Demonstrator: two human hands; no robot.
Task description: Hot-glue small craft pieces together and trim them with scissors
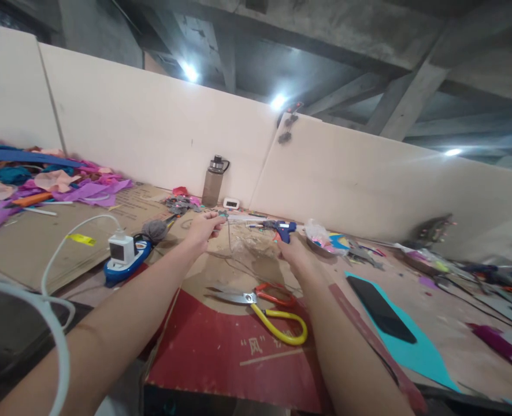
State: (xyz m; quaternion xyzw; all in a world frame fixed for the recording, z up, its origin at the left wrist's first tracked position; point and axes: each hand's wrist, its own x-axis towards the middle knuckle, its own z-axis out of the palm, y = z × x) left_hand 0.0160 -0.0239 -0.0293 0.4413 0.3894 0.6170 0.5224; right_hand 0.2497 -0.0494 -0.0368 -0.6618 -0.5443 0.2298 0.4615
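My left hand [204,230] reaches over the middle of the cardboard and is closed in a pinch. At its fingertips is a small grey-green piece [223,214] with a thin stem hanging below it; its exact kind is too small to make out. To the right, my right hand [289,249] is wrapped round the handle of a blue glue gun [286,229], whose nozzle points left toward the piece. Between my forearms lie scissors [277,330] with one yellow and one red-orange handle, blades apart, on the red and brown cardboard [195,352].
A grey bottle [212,184] and a small white clock-like device [230,203] stand by the partition. A blue power strip [128,264] with a white charger sits left, near grey yarn [154,231]. At right, a black phone [381,309] rests on a turquoise sheet [429,364]. Coloured scraps [56,179] pile up far left.
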